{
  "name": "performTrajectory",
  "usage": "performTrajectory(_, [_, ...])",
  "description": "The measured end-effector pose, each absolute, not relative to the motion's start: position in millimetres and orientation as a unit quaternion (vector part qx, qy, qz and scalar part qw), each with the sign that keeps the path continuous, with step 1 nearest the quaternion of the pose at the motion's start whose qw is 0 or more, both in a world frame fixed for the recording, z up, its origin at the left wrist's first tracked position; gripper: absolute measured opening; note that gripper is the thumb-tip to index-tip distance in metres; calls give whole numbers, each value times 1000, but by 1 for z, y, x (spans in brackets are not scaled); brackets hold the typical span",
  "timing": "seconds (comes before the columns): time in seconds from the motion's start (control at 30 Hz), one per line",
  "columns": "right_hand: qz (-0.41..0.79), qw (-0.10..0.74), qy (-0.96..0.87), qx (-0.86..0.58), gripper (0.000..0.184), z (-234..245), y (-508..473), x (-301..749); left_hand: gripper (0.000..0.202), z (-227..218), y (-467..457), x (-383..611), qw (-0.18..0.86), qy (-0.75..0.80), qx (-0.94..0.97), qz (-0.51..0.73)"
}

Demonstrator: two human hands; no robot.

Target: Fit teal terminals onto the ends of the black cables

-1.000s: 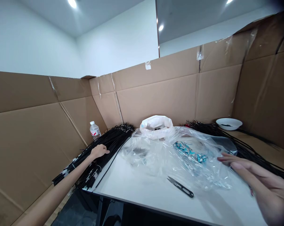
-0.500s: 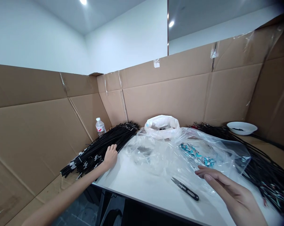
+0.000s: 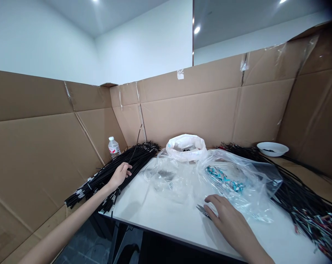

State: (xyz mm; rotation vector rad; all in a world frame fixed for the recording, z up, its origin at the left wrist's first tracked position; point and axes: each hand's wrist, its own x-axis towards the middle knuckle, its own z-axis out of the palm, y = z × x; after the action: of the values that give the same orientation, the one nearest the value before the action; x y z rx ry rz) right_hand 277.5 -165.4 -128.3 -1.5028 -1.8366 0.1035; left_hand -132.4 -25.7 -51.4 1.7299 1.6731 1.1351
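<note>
My left hand (image 3: 121,174) is closed on one thin black cable (image 3: 138,136), whose far end rises above the heap. Under and behind that hand lies a large bundle of black cables (image 3: 99,183) with pale ends. My right hand (image 3: 223,212) hovers over the white table, fingers curved and apart, holding nothing. Partly hidden beneath it are the black thread snips (image 3: 203,211), with only the blades showing. Beyond the right hand, a clear plastic bag (image 3: 254,194) holds small blue and silver pieces (image 3: 226,178).
A white bag with a rolled rim (image 3: 186,143) stands at the back, dark pieces inside. At left is a water bottle (image 3: 114,147). More black cables (image 3: 298,198) and a white bowl (image 3: 273,149) are on the right. Cardboard walls (image 3: 193,110) enclose the table (image 3: 154,216).
My left hand has lifted a single cable from the bundle and moved slightly left. My right hand has moved left, over the thread snips. The view has shifted slightly.
</note>
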Motion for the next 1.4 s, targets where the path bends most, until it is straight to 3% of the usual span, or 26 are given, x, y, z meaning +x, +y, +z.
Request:
performTrajectory(0.17, [33,380,-724,-575,34,-132,-160,263,34,-32,-49,-113,335,509,560,561])
performTrajectory(0.47, [445,428,-696,-367,35,-52,-162,151,27,9,-50,-37,388,343,406,753])
performTrajectory(0.7, [495,445,-664,-342,33,-66,-154,118,18,11,-55,-29,461,313,318,767])
performTrajectory(0.97, [529,535,-579,-312,41,-74,-166,111,34,7,-28,-28,549,339,246,723])
performTrajectory(1.17, [544,540,-572,-291,44,-71,-185,132,37,10,-5,-1,511,375,290,717])
performTrajectory(1.3, [544,422,-674,-267,51,-86,-213,149,39,34,10,-19,410,407,345,740])
performTrajectory(1.4, [529,516,-580,-344,50,-85,-205,169,35,40,4,-37,365,430,432,704])
